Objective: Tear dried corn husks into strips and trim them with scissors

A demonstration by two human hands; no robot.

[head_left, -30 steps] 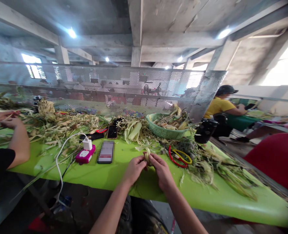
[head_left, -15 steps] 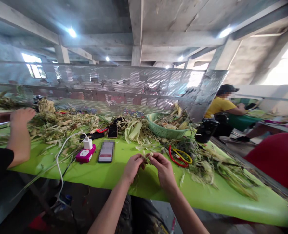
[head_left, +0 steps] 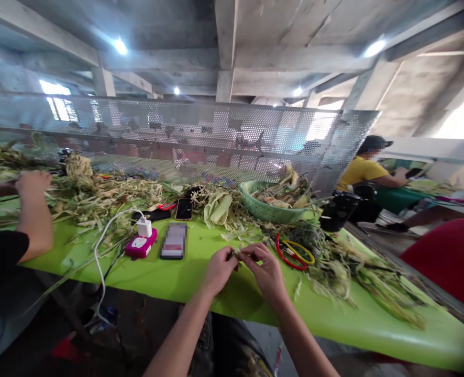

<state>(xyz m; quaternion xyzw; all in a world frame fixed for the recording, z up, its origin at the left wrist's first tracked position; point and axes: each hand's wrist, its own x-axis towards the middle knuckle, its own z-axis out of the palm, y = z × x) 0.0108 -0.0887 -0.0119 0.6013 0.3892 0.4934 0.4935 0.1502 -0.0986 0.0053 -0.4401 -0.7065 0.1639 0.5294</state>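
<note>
I look down over a bright green tabletop [head_left: 165, 277] in a concrete workshop. The left hand [head_left: 219, 270] and the right hand [head_left: 269, 271] meet just above its near edge. Both are pinched closed, thumb against fingertips, on a small pale scrap of husk [head_left: 236, 253] held between them above the tabletop. It is too small for me to tell its shape.

Just beyond the right hand lie scissors [head_left: 295, 253] with red and yellow handles, at the edge of a heap of husks [head_left: 345, 272]. Behind them stands a green basket [head_left: 269, 212] filled with husks. To the left of the hands lies a phone [head_left: 174, 241], and beside it a pink charger block [head_left: 140, 245] with a white cable [head_left: 97, 262] running off the tabletop. At the far left, a co-worker's hand [head_left: 32, 183] rests among more husks. A metal mesh screen [head_left: 216, 133] runs along the back.
</note>
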